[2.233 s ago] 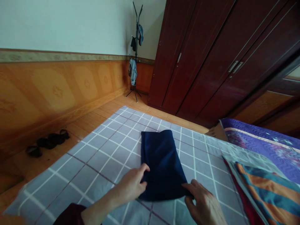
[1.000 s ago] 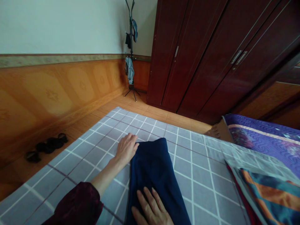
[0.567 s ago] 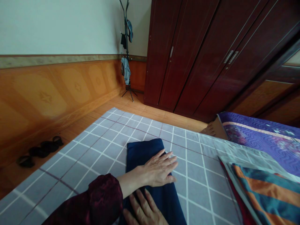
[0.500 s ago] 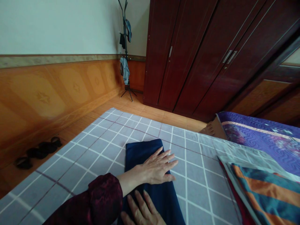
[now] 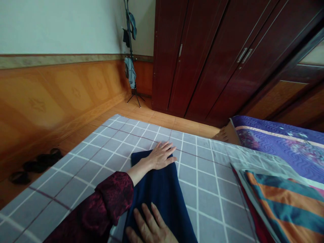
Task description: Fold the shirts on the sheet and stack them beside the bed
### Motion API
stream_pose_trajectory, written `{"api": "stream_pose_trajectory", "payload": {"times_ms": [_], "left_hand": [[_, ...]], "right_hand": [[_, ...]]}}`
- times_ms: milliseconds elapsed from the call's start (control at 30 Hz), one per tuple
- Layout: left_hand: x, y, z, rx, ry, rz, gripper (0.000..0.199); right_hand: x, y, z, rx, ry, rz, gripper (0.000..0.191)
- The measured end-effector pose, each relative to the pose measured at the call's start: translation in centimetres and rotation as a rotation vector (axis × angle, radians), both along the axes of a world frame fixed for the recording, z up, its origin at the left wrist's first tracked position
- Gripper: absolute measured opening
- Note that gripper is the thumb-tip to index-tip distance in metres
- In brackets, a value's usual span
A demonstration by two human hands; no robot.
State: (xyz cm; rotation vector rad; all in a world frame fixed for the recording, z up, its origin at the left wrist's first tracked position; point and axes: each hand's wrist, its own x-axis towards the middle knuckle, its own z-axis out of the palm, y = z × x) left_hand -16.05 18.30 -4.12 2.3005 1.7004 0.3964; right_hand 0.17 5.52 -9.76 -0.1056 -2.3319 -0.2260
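A dark navy cloth [image 5: 162, 189], folded into a long strip, lies on the grey bedsheet with white grid lines [image 5: 202, 175]. My left hand [image 5: 162, 156], reaching out from a dark maroon sleeve, rests palm down across the cloth's far end, fingers spread and partly over the sheet. Nearer to me, my right hand [image 5: 152, 226] is flat on the lower part of the cloth with its fingers apart; its wrist is out of frame. Neither hand grips anything.
Folded garments, the top one striped orange and teal [image 5: 291, 202], lie at the right. Beyond are a purple quilted cover [image 5: 275, 141], a dark red wardrobe [image 5: 202, 60] and a coat stand [image 5: 131, 50]. Black sandals [image 5: 37, 165] sit on the floor at the left.
My left hand has slid away from me and a little left, to the cloth's far end. My right hand remains flat on the near part. The view has shifted slightly.
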Motion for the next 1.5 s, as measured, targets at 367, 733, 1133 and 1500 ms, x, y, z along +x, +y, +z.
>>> {"api": "stream_pose_trajectory", "payload": {"times_ms": [367,733,1133,1500], "left_hand": [[0.8,-7.6,-0.4,0.007,0.03,-0.106,0.076],[-4.5,-0.9,-2.7,0.128,0.059,0.274,0.053],[-6.5,-6.2,-0.2,0.1,0.053,0.391,0.029],[-5.3,-6.8,-0.4,-0.077,-0.07,0.399,0.019]], "right_hand": [[0.1,0.1,0.1,0.016,-0.008,0.011,0.037],[-0.1,-0.2,-0.7,-0.019,0.048,0.011,0.031],[7.3,3.0,5.6,-0.583,-0.216,-0.613,0.049],[8.5,0.6,8.4,-1.272,-0.23,-0.78,0.008]]}}
